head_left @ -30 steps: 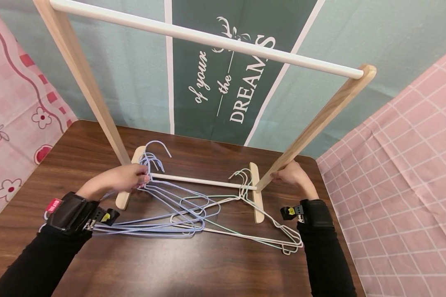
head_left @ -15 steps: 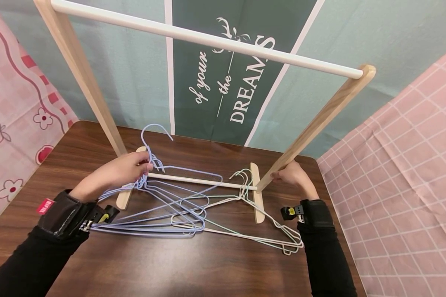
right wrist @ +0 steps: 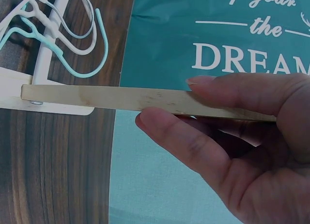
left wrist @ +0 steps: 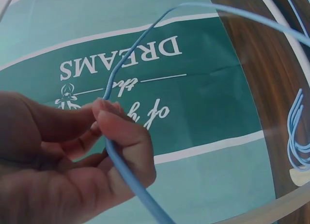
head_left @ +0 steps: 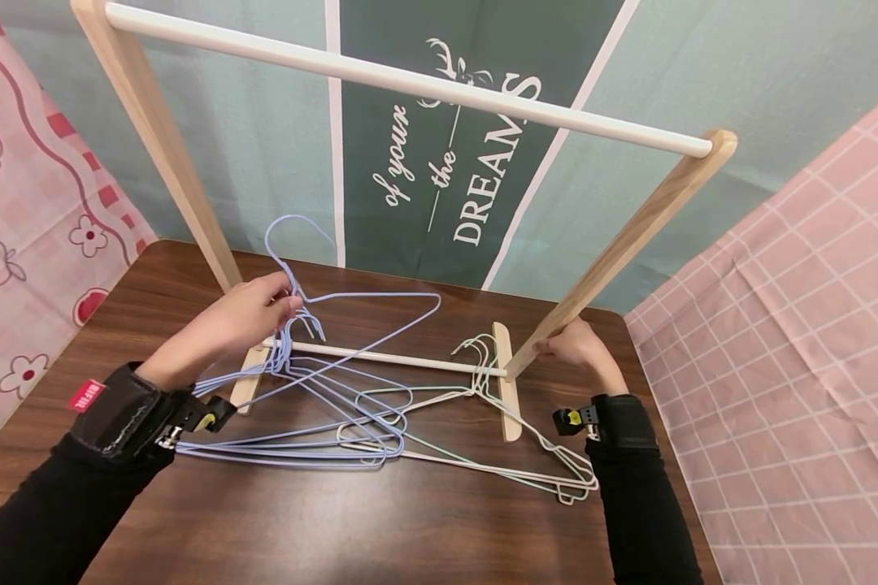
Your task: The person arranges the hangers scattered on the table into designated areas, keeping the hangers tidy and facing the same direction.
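Note:
My left hand point(head_left: 252, 313) pinches a light blue wire hanger point(head_left: 373, 295) just below its hook, between thumb and fingers. The hanger is raised above several other blue hangers point(head_left: 285, 463), whose hooks bunch at the left end of the rack's white lower bar point(head_left: 395, 357). In the left wrist view the blue wire point(left wrist: 133, 178) passes through the pinch. My right hand point(head_left: 574, 341) grips the right wooden post point(head_left: 622, 248) of the rack low down. The right wrist view shows thumb and fingers on either side of that post point(right wrist: 121, 97).
White and pale green hangers point(head_left: 475, 464) lie at the lower bar's right end, overlapping the blue ones. The white top rail point(head_left: 410, 79) spans the rack overhead. The rack stands on a dark wooden table point(head_left: 322, 520) before a teal cloth point(head_left: 263, 146). Pink cloths hang at both sides.
My left hand has lifted one blue hanger up and away from the bunch, its hook rising toward the back cloth. The right hand has stayed on the post.

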Demonstrator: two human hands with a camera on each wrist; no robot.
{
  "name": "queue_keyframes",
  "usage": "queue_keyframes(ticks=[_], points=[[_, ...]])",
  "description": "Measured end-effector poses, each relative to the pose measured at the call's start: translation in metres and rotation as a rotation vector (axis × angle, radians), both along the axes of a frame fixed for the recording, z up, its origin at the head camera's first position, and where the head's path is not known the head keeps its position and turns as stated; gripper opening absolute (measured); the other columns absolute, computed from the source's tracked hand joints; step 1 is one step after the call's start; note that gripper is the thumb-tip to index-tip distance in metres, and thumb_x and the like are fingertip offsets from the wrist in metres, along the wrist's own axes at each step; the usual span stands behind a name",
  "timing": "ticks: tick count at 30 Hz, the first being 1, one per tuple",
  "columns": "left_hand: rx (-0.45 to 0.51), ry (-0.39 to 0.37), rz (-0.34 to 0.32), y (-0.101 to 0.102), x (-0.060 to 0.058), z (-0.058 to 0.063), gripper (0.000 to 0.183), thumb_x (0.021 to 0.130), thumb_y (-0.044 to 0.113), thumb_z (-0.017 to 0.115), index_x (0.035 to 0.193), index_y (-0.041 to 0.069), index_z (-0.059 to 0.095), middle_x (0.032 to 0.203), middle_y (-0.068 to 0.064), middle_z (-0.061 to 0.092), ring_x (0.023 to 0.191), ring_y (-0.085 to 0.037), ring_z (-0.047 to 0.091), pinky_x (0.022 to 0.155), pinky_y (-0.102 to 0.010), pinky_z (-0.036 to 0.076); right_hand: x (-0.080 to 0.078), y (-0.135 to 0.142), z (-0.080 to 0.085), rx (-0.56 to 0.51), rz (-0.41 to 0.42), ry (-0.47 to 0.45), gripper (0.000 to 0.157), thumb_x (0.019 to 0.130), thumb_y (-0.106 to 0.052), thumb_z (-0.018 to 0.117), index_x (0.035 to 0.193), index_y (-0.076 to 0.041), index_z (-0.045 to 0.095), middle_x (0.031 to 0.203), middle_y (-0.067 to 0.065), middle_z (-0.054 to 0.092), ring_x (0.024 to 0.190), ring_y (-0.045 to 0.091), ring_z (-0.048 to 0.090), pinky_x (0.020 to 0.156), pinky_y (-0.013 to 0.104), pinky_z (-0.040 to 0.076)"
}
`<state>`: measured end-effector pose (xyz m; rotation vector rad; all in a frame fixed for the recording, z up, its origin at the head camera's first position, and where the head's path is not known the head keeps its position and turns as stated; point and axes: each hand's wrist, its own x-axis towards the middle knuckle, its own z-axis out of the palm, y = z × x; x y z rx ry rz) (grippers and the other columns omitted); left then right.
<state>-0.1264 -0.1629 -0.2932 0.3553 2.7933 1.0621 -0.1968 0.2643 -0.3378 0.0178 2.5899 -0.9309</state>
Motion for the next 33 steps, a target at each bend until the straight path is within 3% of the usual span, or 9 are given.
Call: queue_keyframes(ticks=[6,13,20,26,33], points=[[0.024,0.036,0.051,0.002,0.001,0.007,0.017,0.096,0.01,0.044,0.084,0.0,0.05,0.068,-0.006,0.051,0.061,-0.016,0.048,0.056,-0.03,0.038,0.0,0.0,0.0,-0.001,0.002,-0.002,0.034,0.086,-0.003,0.06,0.112,0.015,0.049,0.107,0.033,0.054,0.087,0.032,0.064,0.072,0.036,0.052],[0.073,0.026,0.088,0.003,0.0,0.021,0.016,0.096,0.007,0.044,0.09,-0.006,0.052,0.072,-0.01,0.056,0.065,-0.014,0.057,0.06,-0.022,0.051,0.0,-0.001,0.001,-0.013,0.004,-0.004,0.034,0.086,-0.002,0.059,0.112,0.015,0.048,0.108,0.034,0.053,0.087,0.033,0.063,0.072,0.035,0.052],[0.074,0.041,0.119,0.006,-0.003,0.039,0.019,0.097,0.011,0.044,0.091,-0.005,0.052,0.075,-0.011,0.058,0.066,-0.013,0.059,0.063,-0.023,0.052,0.001,-0.001,0.002,-0.01,0.018,0.003,0.034,0.085,-0.002,0.059,0.112,0.015,0.048,0.108,0.034,0.053,0.087,0.033,0.064,0.071,0.035,0.052],[0.064,0.084,0.149,0.012,-0.006,0.055,0.018,0.096,0.012,0.045,0.09,-0.003,0.053,0.073,-0.011,0.059,0.062,-0.012,0.06,0.056,-0.02,0.05,0.001,0.001,0.002,0.011,0.048,0.016,0.032,0.086,-0.004,0.059,0.11,0.014,0.049,0.105,0.033,0.055,0.084,0.031,0.064,0.07,0.035,0.052],[0.057,0.168,0.159,0.018,-0.009,0.069,0.016,0.095,0.01,0.047,0.091,-0.003,0.054,0.073,-0.013,0.06,0.06,-0.016,0.063,0.056,-0.027,0.051,0.0,0.001,0.003,0.001,0.037,0.012,0.034,0.085,-0.003,0.061,0.112,0.015,0.047,0.104,0.033,0.056,0.082,0.03,0.065,0.068,0.034,0.052]])
